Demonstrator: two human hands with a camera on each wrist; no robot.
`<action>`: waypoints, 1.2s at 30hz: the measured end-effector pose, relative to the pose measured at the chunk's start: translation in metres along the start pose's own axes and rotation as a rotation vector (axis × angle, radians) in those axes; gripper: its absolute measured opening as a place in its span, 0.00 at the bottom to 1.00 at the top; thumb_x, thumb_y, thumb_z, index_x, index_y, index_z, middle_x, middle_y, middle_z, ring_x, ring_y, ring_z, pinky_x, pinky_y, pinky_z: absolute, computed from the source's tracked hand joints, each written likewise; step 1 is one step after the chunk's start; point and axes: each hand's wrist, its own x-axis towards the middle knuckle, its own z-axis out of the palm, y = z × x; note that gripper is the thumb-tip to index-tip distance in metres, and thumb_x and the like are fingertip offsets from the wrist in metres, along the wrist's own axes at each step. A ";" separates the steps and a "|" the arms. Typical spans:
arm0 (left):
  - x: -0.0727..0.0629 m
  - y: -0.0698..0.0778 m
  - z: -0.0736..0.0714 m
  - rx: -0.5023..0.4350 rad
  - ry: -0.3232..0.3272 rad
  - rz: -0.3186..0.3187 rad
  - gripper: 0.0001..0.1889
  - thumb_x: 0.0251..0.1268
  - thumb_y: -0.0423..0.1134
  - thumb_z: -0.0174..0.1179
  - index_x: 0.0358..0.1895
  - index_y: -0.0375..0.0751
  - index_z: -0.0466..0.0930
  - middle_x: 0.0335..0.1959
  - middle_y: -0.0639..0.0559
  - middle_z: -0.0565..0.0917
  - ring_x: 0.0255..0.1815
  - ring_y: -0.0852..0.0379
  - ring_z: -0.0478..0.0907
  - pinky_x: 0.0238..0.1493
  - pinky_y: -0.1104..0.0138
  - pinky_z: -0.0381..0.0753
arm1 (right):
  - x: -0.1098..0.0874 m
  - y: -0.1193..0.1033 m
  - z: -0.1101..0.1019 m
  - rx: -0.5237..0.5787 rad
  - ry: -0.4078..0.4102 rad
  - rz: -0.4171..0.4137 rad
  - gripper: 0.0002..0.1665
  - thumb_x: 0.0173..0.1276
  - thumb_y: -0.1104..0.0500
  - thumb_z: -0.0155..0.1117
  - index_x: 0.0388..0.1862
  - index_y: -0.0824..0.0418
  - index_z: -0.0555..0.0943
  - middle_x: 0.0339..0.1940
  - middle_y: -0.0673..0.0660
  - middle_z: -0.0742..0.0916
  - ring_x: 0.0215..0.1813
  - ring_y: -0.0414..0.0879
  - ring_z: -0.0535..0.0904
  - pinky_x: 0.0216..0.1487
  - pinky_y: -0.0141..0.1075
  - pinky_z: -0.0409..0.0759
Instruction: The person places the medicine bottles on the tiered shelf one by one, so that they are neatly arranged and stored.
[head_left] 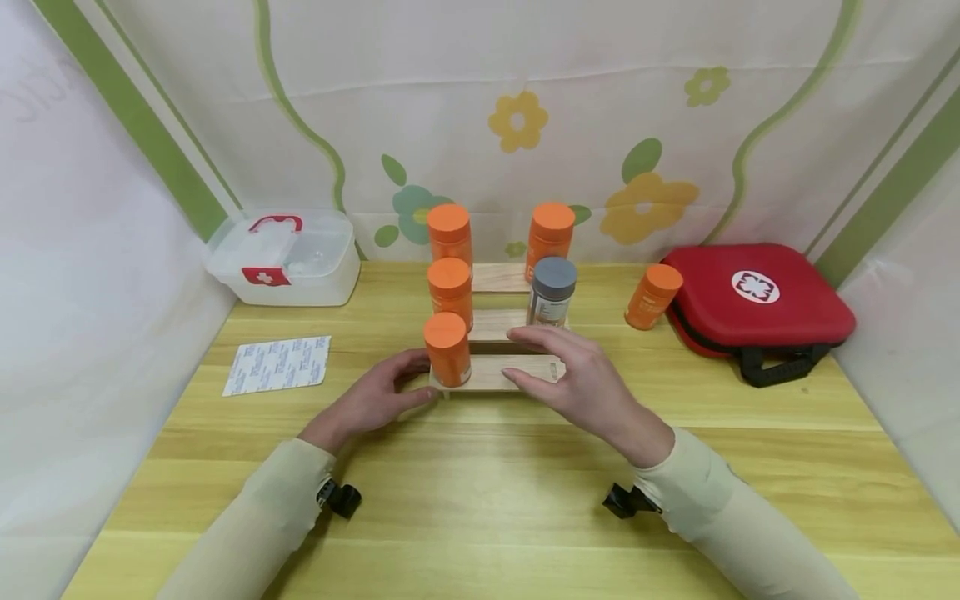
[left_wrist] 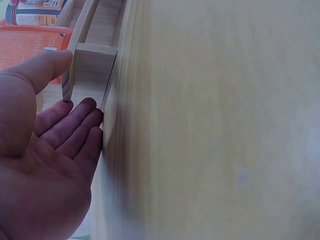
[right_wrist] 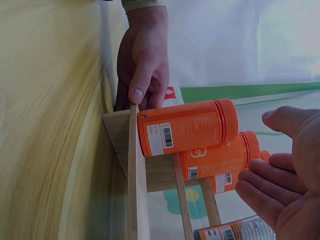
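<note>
A three-step wooden rack (head_left: 491, 372) stands mid-table. My left hand (head_left: 378, 392) holds the left end of its lowest step, thumb at the front edge and fingers by the side panel (left_wrist: 92, 65). An orange bottle (right_wrist: 180, 127) is upright on that step, beside this hand. Behind it, more orange bottles (head_left: 452, 292) occupy the left of the middle and top steps. My right hand (head_left: 577, 375) hovers over the lowest step's right part, thumb and fingers spread with nothing between them. Just beyond its fingers is a grey-lidded bottle (head_left: 552, 292) on the middle step; another orange bottle (head_left: 550, 237) tops the right side.
Right of the rack, one orange bottle (head_left: 654, 297) stands on the table beside a red first-aid case (head_left: 757, 300) with a black handle. A clear lidded box (head_left: 300, 267) sits at the back left, a blister pack (head_left: 277, 365) in front of it. Patterned curtains surround the table.
</note>
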 end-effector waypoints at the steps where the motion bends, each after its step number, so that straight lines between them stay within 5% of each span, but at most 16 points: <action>1: 0.000 0.000 0.000 -0.001 -0.001 0.001 0.36 0.76 0.53 0.69 0.82 0.54 0.67 0.81 0.52 0.74 0.84 0.43 0.68 0.87 0.42 0.62 | -0.001 0.001 -0.002 0.002 0.005 0.001 0.29 0.60 0.65 0.85 0.60 0.64 0.88 0.56 0.59 0.93 0.57 0.54 0.91 0.59 0.51 0.91; 6: 0.000 0.002 -0.001 -0.005 -0.005 0.003 0.36 0.76 0.52 0.69 0.82 0.54 0.67 0.81 0.51 0.73 0.84 0.43 0.68 0.87 0.42 0.62 | -0.005 0.002 -0.013 -0.004 0.021 0.005 0.28 0.59 0.66 0.86 0.59 0.65 0.88 0.55 0.58 0.93 0.54 0.52 0.92 0.57 0.46 0.92; 15: 0.000 0.003 -0.001 0.000 -0.008 0.004 0.35 0.77 0.51 0.68 0.82 0.53 0.67 0.80 0.51 0.74 0.84 0.43 0.68 0.87 0.43 0.63 | -0.016 0.009 -0.030 -0.048 0.044 0.046 0.28 0.58 0.65 0.86 0.58 0.65 0.88 0.56 0.58 0.93 0.56 0.53 0.91 0.66 0.16 0.77; 36: 0.000 0.003 -0.001 0.003 -0.010 0.000 0.36 0.77 0.50 0.68 0.83 0.52 0.66 0.81 0.50 0.73 0.84 0.43 0.68 0.87 0.43 0.63 | -0.030 0.036 -0.070 -0.162 0.150 0.080 0.29 0.54 0.71 0.85 0.56 0.70 0.88 0.52 0.63 0.93 0.51 0.59 0.90 0.65 0.12 0.73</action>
